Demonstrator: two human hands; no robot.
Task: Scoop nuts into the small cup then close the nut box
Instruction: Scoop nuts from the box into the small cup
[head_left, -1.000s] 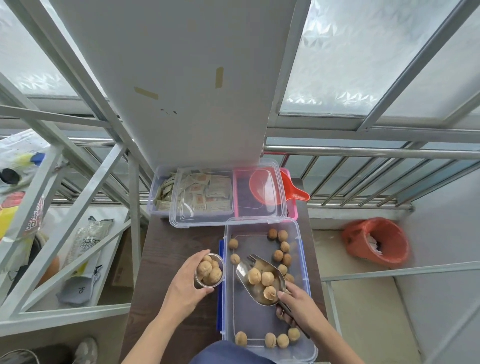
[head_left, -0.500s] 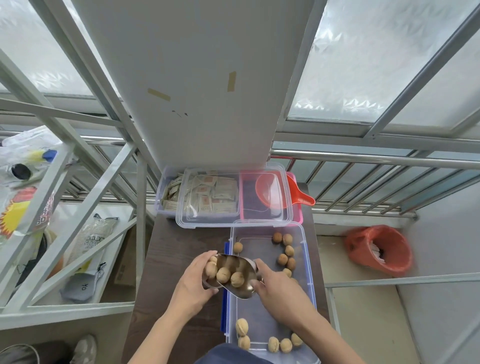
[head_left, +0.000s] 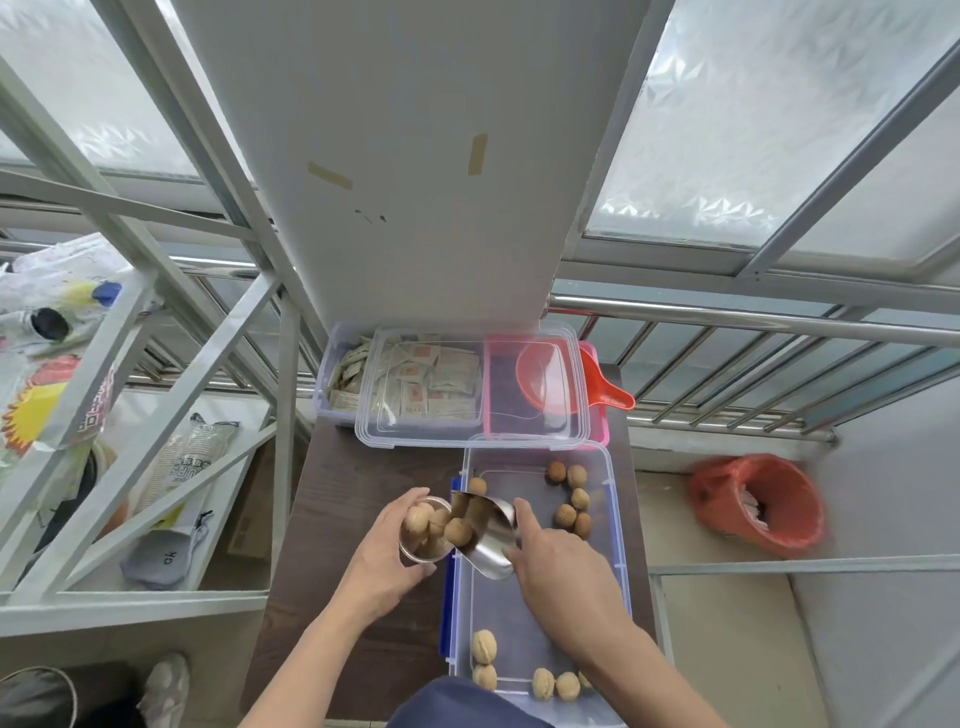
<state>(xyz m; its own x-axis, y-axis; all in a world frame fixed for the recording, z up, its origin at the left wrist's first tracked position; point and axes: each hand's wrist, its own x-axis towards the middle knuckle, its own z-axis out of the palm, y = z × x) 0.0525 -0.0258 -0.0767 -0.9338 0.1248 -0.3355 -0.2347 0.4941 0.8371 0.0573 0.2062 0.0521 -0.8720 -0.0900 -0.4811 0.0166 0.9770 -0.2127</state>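
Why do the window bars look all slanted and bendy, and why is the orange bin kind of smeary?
In the head view, the wide-angle lens splays the straight white metal window bars outward near the edges; the orange plastic bin looks streaked, probably from motion blur; soft daylight through the frosted glass panes leaves barely any shadows; the shiny metal scoop catches a little glare.

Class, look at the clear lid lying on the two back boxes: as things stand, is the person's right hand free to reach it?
Probably not yet. The right hand grips the metal scoop, tipped over the small cup in the left hand. Nothing blocks the way to the lid.
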